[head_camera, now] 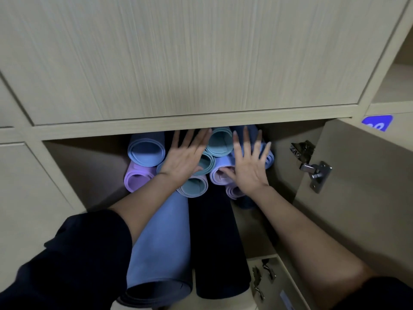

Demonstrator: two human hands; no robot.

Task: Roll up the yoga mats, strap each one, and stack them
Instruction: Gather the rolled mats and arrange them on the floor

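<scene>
Pale wooden cupboard (156, 127) holds rolled mats (146, 151), long axes running into it; left hand (185, 157) and right hand (248, 166) press their ends, fingers (246, 142) spread flat.

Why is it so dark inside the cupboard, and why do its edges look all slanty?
Head view: the beige shelf edge above shades the open beige wooden cupboard compartment, so the dark navy rolled mat shows little detail; head view again: the wide-angle lens slants the straight cupboard lines; the left hand and right hand look slightly soft.
</scene>
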